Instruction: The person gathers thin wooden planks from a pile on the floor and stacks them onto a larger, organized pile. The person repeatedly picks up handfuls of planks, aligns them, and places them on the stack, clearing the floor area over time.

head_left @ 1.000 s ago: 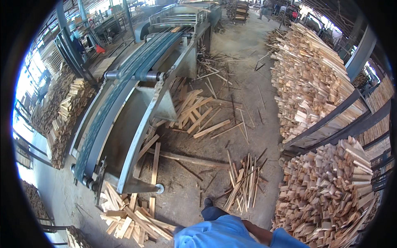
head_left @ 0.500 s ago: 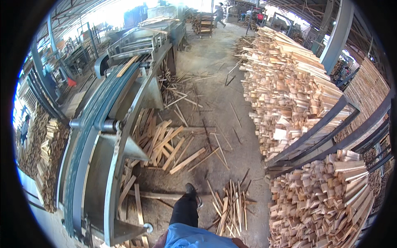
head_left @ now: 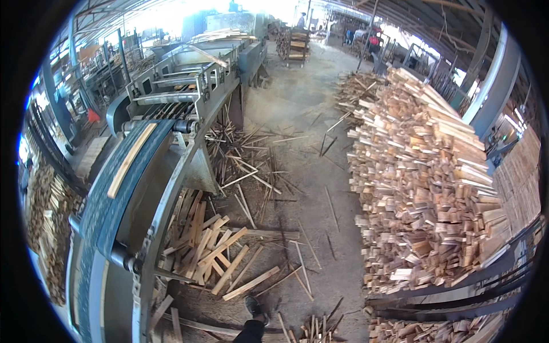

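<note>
Neither of my hands shows in the head view. Only my trouser leg (head_left: 250, 331) and dark shoe (head_left: 255, 308) come in at the lower edge, on the dusty floor. To my left runs a conveyor with a green belt (head_left: 91, 228), and one pale wooden strip (head_left: 131, 162) lies lengthwise on it. Beyond the belt stands the metal roller frame (head_left: 166, 97) of the machine.
A tall stack of cut wooden strips (head_left: 423, 188) lines the right side. Loose boards (head_left: 214, 251) and thin offcuts (head_left: 240, 151) litter the floor beside the conveyor. A cart of wood (head_left: 297, 46) stands far ahead, with a person (head_left: 301, 21) behind it.
My view has tilted up, so my blue top has left the picture. The strip on the belt has come nearer, away from the rollers. The distant person is now behind the cart.
</note>
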Demonstrator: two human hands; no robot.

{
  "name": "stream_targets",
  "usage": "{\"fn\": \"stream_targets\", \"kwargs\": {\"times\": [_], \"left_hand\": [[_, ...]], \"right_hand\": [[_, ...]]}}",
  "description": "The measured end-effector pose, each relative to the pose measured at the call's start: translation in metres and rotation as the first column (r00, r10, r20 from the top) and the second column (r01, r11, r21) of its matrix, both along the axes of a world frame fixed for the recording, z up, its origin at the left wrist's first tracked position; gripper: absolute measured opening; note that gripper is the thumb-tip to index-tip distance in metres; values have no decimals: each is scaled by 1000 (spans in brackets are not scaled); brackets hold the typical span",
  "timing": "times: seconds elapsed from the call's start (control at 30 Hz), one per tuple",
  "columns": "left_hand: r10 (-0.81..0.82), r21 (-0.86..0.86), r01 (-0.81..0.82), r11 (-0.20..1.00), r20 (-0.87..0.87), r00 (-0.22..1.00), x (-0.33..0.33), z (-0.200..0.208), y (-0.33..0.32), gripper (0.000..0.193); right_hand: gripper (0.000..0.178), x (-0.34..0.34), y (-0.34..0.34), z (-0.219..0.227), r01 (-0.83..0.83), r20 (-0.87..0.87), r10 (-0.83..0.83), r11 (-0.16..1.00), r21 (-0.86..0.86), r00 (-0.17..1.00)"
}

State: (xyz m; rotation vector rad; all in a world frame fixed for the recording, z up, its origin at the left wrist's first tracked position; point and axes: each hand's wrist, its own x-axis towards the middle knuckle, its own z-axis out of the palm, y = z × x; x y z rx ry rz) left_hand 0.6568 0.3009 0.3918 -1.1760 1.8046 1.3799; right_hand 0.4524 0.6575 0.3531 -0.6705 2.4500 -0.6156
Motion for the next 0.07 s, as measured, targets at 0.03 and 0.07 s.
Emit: {"fn": "stream_targets", "kwargs": {"times": [0.03, 0.07], "left_hand": [[7, 9, -7, 1000, 18, 1000, -3, 2, -6, 61], [-9, 5, 9, 1000, 62, 998, 11, 3, -17, 61]], "right_hand": [[34, -12, 1, -2, -47, -54, 46, 998, -29, 998], [34, -14, -4, -6, -86, -90, 80, 994, -64, 993]]}}
